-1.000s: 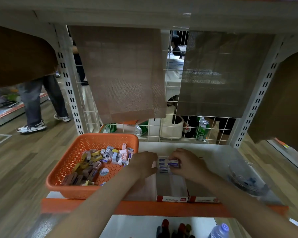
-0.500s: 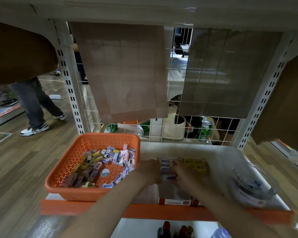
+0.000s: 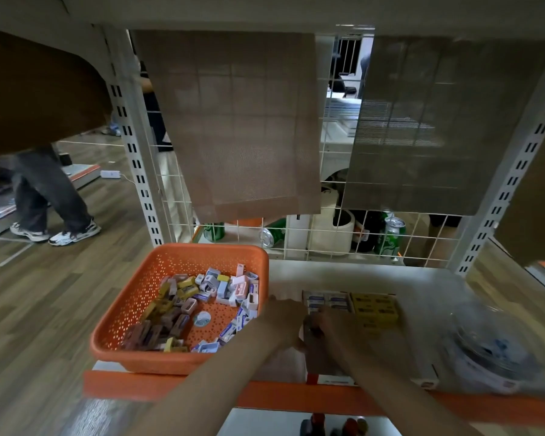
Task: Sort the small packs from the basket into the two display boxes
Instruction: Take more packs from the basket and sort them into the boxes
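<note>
An orange perforated basket point(image 3: 202, 250) sits at the shelf's left end and holds several small packs point(image 3: 216, 287) in white-blue, yellow, pink and brown. To its right stand two display boxes side by side. The left display box point(image 3: 328, 301) shows rows of white-blue packs, and the right display box point(image 3: 375, 308) shows yellow ones. My left hand point(image 3: 284, 319) rests with fingers stretched along the left box's outer wall. My right hand point(image 3: 328, 329) reaches down into the front of the left box. Blur hides whether its fingers pinch a pack.
A clear plastic tub point(image 3: 491, 347) stands at the shelf's right end. An orange shelf lip point(image 3: 296, 395) runs along the front. A wire grid point(image 3: 299, 240) backs the shelf, with green cans point(image 3: 390, 237) behind it. A person's legs point(image 3: 44, 196) are on the floor, far left.
My right hand has come down from the back rows to the front of the left box. The pack it held a second ago is no longer visible. The yellow packs are now uncovered.
</note>
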